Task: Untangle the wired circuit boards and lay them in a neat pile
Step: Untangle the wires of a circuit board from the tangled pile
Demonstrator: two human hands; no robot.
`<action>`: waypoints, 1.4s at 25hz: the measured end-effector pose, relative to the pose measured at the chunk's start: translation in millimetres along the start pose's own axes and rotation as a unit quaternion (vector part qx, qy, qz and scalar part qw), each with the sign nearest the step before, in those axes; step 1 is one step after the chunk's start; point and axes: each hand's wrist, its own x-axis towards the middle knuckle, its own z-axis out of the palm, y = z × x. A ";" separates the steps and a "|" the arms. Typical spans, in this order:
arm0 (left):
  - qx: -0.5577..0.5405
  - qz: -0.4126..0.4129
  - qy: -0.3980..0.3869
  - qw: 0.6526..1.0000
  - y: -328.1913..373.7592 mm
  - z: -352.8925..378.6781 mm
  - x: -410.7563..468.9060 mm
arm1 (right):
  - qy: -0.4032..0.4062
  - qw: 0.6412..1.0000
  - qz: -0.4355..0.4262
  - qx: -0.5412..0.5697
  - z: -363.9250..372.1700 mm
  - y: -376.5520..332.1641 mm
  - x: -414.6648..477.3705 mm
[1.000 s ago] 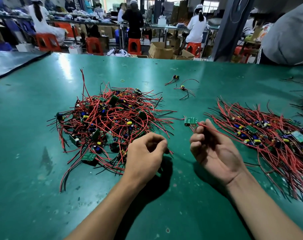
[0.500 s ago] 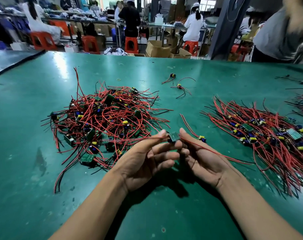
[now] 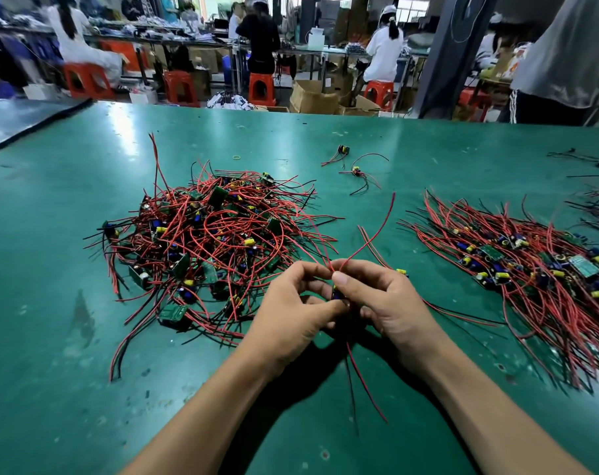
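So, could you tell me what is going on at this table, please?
A person is sorting wired circuit boards on a green table. The left hand and right hand together pinch one wired board, with its red wires sticking up and hanging down. A tangled heap lies to the left and a neater pile to the right. Two loose pieces sit farther back.
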 end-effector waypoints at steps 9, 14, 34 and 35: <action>-0.037 -0.021 -0.036 0.998 -2.8 -3.5 4.9 | 0.050 0.998 -0.007 0.030 -1.1 -1.3 4.3; -0.055 -0.038 -0.045 0.997 -6.7 -3.2 11.1 | 0.085 0.996 -0.009 -0.017 -7.9 -0.1 8.8; -0.014 -0.051 0.014 0.998 -0.8 4.9 9.2 | 0.088 0.992 -0.061 -0.065 -2.6 8.8 21.5; -0.018 -0.058 0.017 0.998 -0.7 4.4 10.5 | 0.093 0.992 -0.063 -0.063 -2.3 9.8 24.2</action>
